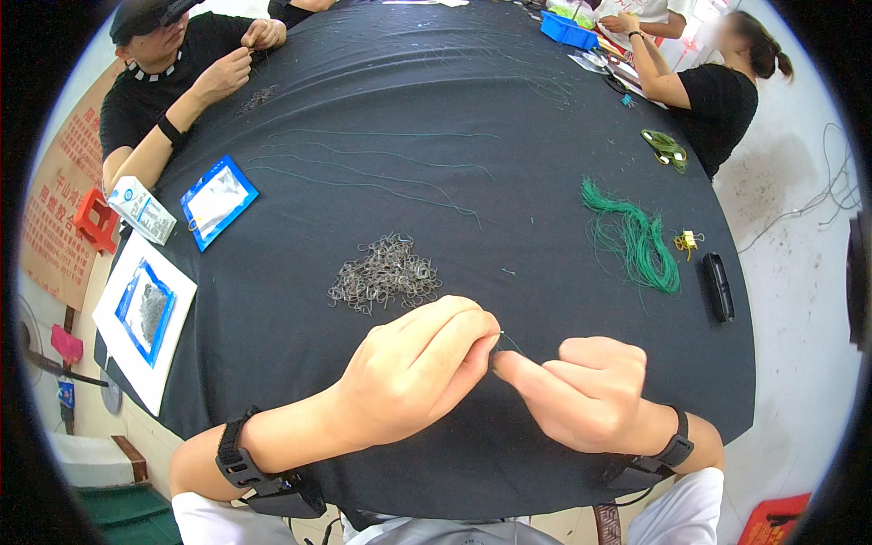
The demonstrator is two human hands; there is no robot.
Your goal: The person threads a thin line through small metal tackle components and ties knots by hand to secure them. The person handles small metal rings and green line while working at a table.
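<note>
My left hand (413, 368) and my right hand (581, 391) meet fingertip to fingertip over the black table cloth (300, 345) near its front edge. Together they pinch a thin green thread (510, 342) and something tiny that the fingers hide. A pile of small grey metal hooks (386, 272) lies just beyond my left hand. A bundle of green threads (636, 236) lies to the right, beyond my right hand. Both wrists wear black straps.
Long single threads (372, 173) lie across the table's middle. A blue-edged bag (216, 202), a white carton (141, 209) and a white sheet with a blue bag (145, 313) sit at the left. A black bar (718, 286) lies right. Other people work at the far edge.
</note>
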